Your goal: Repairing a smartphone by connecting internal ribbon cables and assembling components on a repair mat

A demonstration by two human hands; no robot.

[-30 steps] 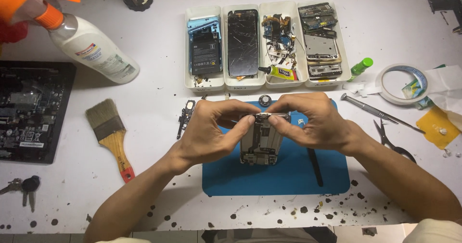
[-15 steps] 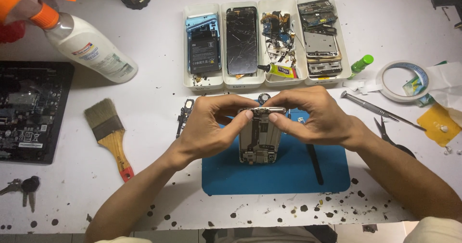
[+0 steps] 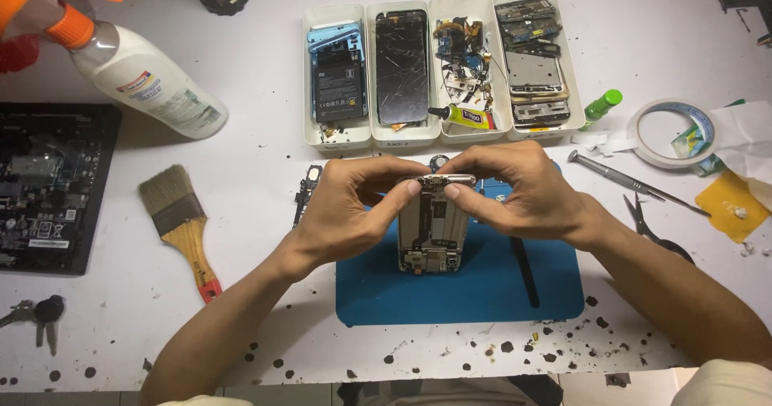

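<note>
The white surface (image 3: 241,157) carries a blue mat (image 3: 482,285) at centre, with four white trays (image 3: 441,137) of phone parts at 12 o'clock. Over the mat, the left hand (image 3: 346,213) and right hand (image 3: 523,193) pinch an opened phone (image 3: 430,229), fingers (image 3: 402,201) closed on its top edge. Uneven prying could likely crack the frame or drop loose parts.
</note>
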